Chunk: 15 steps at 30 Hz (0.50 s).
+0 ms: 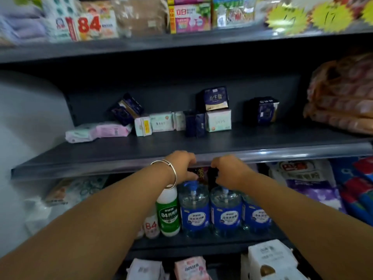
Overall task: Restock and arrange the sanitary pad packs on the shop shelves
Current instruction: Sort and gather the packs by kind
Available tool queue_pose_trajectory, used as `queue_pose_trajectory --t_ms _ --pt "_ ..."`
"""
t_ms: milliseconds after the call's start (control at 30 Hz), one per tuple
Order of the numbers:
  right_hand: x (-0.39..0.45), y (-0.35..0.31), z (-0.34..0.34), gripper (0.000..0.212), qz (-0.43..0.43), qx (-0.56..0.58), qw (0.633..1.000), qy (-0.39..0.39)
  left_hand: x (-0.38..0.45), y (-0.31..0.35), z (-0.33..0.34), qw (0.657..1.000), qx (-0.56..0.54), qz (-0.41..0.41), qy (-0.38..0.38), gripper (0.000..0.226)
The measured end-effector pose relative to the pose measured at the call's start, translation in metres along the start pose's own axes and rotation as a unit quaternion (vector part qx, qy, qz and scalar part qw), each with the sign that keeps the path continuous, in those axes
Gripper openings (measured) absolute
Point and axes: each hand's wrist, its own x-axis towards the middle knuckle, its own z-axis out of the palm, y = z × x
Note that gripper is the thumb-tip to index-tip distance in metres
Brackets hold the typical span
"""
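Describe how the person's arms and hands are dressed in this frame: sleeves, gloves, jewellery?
Both forearms are bare, with no sleeves in view and no gloves. The left hand has a thin silver bangle at the wrist. The right hand shows no bracelet or watch. Rings cannot be made out.

A small shop, seen at its goods shelves.

Dark metal shelves (181, 146) stood in tiers, stocked with packaged goods: sanitary pad packs (218, 120) on the middle board, blue-labelled bottles (194, 211) and a green disinfectant bottle (168, 215) beneath, boxed wares above. Yellow starburst price tags (331, 17) with handwritten numbers hung at the top shelf's edge.
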Motion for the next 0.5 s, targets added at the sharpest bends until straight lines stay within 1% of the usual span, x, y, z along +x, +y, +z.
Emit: queue_pose_trajectory --t_ms 100,233,367,500 --pt "0.004 0.015 -0.009 0.027 0.021 -0.001 1.0 0.022 0.015 0.001 -0.006 0.999 -0.026 0.0 0.024 0.046" --pt "0.033 0.018 -0.018 0.025 0.036 0.001 0.999 0.04 0.038 -0.02 -0.011 0.995 -0.076 -0.004 0.063 0.046" --pt "0.08 0.017 -0.029 0.028 0.055 0.036 0.994 0.087 0.068 -0.046 -0.018 0.992 -0.092 -0.014 0.083 0.047" --pt "0.127 0.029 -0.034 0.035 0.082 0.038 0.991 0.1 0.107 -0.061 -0.018 0.991 -0.097 -0.014 0.094 0.051"
